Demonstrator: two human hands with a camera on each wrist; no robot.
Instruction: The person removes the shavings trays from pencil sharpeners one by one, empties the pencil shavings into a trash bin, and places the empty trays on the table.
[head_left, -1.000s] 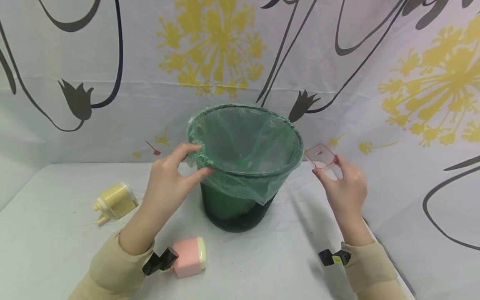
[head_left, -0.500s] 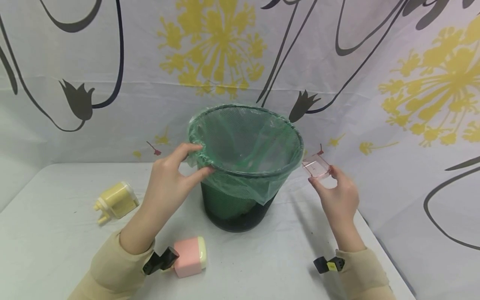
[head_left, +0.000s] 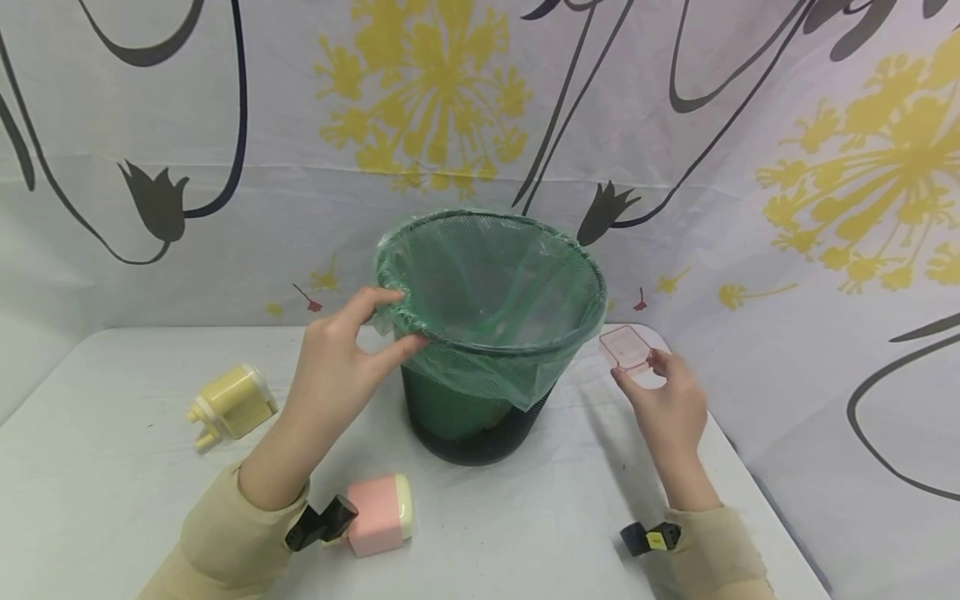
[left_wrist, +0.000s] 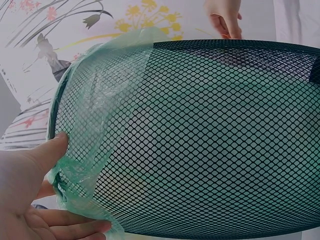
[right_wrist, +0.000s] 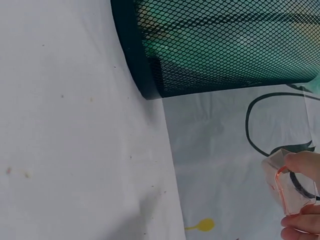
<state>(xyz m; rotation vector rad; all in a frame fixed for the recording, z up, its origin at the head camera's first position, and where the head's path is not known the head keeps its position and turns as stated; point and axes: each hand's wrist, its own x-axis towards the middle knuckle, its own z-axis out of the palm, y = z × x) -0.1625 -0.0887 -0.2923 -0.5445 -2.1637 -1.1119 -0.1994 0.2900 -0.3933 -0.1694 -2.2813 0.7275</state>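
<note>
A black mesh wastebasket (head_left: 480, 446) stands upright on the white table, lined with a thin green bag (head_left: 517, 375) folded over its rim. My left hand (head_left: 337, 358) grips the rim and the bag at the left side, thumb outside and fingers over the edge; the left wrist view shows the bunched plastic under the fingers (left_wrist: 52, 150). To the right of the basket, my right hand (head_left: 672, 408) pinches a small clear plastic box (head_left: 625, 348) with reddish edges between thumb and fingers. The box (right_wrist: 290, 185) is held in the air, apart from the basket.
A yellow device (head_left: 232, 402) with a crank-like handle lies on the left of the table. Nearer, beside the left wrist, lies a pink and cream one (head_left: 378, 514), partly hidden by the wrist camera. A patterned curtain (head_left: 285, 100) hangs behind the table (head_left: 525, 525).
My right hand has moved down and slightly left, and the clear box has changed tilt along the way. The left hand and the wastebasket have stayed in place.
</note>
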